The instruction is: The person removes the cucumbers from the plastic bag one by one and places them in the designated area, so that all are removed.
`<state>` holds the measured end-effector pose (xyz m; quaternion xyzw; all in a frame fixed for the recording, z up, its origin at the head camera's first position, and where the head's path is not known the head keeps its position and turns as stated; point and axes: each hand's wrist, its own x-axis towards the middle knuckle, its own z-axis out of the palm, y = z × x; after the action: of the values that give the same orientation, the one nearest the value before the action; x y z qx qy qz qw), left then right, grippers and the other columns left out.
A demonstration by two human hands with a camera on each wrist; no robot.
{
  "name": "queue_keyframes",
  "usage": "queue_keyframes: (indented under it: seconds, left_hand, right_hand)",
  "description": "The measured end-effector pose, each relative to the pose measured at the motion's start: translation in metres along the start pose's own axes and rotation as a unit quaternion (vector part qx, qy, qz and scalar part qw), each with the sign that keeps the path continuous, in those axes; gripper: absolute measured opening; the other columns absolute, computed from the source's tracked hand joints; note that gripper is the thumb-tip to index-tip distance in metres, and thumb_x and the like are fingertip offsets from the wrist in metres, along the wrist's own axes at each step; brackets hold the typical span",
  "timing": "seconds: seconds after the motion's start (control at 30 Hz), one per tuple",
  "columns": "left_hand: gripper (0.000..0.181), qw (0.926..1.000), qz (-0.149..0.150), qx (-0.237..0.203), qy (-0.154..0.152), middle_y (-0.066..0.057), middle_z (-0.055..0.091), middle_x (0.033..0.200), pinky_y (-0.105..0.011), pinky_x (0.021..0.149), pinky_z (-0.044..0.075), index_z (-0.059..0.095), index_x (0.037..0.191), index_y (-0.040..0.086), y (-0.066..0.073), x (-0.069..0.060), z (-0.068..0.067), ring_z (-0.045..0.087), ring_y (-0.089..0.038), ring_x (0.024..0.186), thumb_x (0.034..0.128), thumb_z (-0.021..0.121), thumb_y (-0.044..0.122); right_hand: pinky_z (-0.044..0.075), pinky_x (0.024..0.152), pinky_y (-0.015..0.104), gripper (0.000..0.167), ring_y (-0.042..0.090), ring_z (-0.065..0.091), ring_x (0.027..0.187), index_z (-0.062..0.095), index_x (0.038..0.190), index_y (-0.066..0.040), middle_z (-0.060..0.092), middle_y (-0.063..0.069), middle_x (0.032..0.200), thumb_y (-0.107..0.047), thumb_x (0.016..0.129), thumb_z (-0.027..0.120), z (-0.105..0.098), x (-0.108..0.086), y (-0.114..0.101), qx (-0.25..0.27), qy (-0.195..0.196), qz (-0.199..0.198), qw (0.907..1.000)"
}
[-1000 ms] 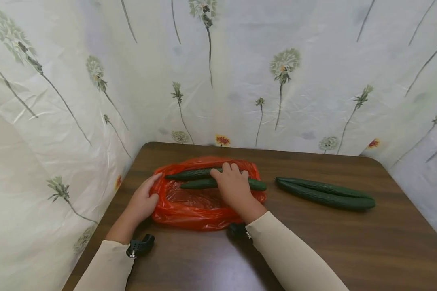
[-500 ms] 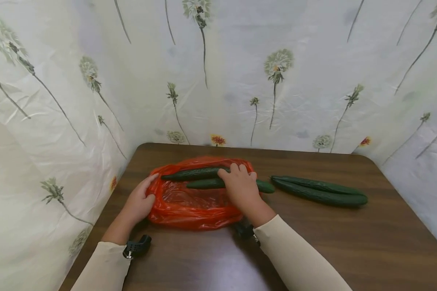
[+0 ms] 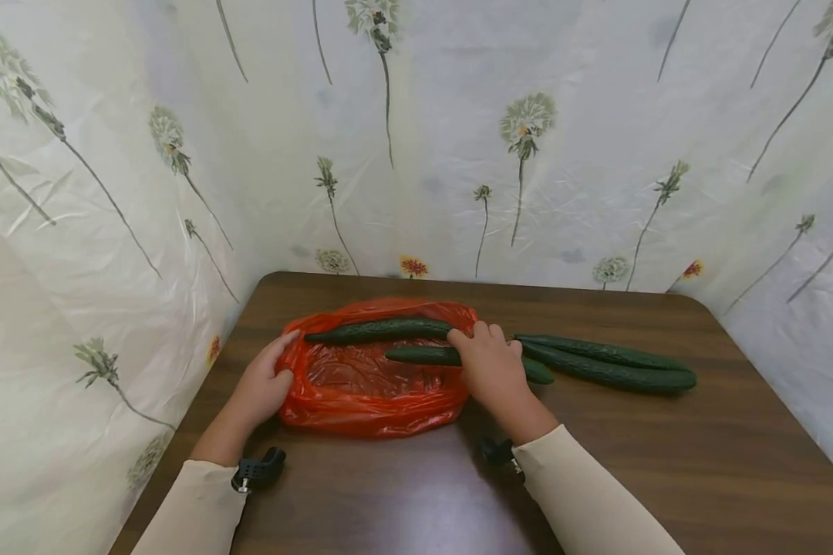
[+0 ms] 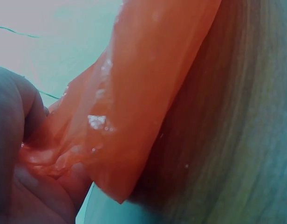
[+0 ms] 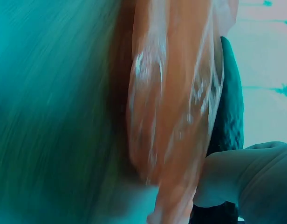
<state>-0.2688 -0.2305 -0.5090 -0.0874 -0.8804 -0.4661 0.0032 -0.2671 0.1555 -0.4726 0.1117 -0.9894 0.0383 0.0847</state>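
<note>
Left hand [image 3: 260,385]: at the near-left corner of the red plastic bag [image 3: 382,420], grasping its rim; the left wrist view shows the thin film gathered between thumb and fingers.
Right hand [image 3: 496,374]: grasping the held cucumber [image 3: 423,355] from above, around its middle, at the right edge of the bag.
Held cucumber: lies across that edge, its left end over the bag's mouth and its right end showing beyond the hand, over the desk [image 3: 597,462]; whether it touches the bag's inside cannot be told.
Bagged cucumber [image 3: 389,330]: inside the bag along the far side, running left to right, its right end close to the right hand's fingers.
Red plastic bag: on the left half of the desk, mouth spread wide and facing up, film crumpled and shiny.
Cucumber pair [image 3: 611,366]: on the desk to the right of the bag, lying side by side; their left tips are just beside the held cucumber.
Wrists: a dark strap device on each, below light beige sleeves [image 3: 597,493].
Desk: dark brown wood grain, rounded far corners.
Backdrop: pale sheeting [image 3: 430,116] printed with dandelions, behind and at both sides.
</note>
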Motion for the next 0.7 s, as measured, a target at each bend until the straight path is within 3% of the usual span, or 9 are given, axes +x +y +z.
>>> queue_keyframes:
  seconds: [0.27, 0.47, 0.7]
  left_hand:
    - [0.068, 1.0, 0.0, -0.001, -0.004, -0.019, 0.032, 0.169, -0.062, 0.123, 0.029, 0.038, 0.162, 0.014, 0.001, 0.0, -0.001, 0.03, -0.04, 0.155, 0.0958, 0.045, 0.002]
    - [0.068, 1.0, 0.0, 0.006, -0.006, -0.019, 0.031, 0.169, -0.063, 0.124, 0.028, 0.038, 0.162, 0.013, 0.0, -0.001, -0.002, 0.029, -0.041, 0.155, 0.0962, 0.045, 0.002]
    - [0.068, 0.9999, 0.002, 0.009, -0.007, -0.019, 0.031, 0.169, -0.063, 0.123, 0.028, 0.038, 0.163, 0.014, 0.001, -0.001, -0.002, 0.03, -0.041, 0.155, 0.096, 0.045, 0.001]
  right_hand:
    - [0.036, 0.067, 0.049, 0.05, 0.033, 0.045, 0.092, 0.063, 0.134, -0.027, 0.056, 0.013, 0.105, -0.019, 0.089, 0.083, -0.002, -0.013, 0.022, -0.004, -0.001, 0.014, 0.9999]
    - [0.034, 0.063, 0.046, 0.047, 0.033, 0.045, 0.092, 0.063, 0.131, -0.025, 0.054, 0.012, 0.102, -0.017, 0.089, 0.081, 0.002, -0.021, 0.035, -0.005, -0.005, 0.019, 0.9998]
    - [0.036, 0.064, 0.048, 0.053, 0.034, 0.047, 0.095, 0.062, 0.135, -0.024, 0.056, 0.014, 0.107, -0.016, 0.086, 0.083, 0.003, -0.028, 0.046, -0.001, 0.0, 0.026, 0.9997]
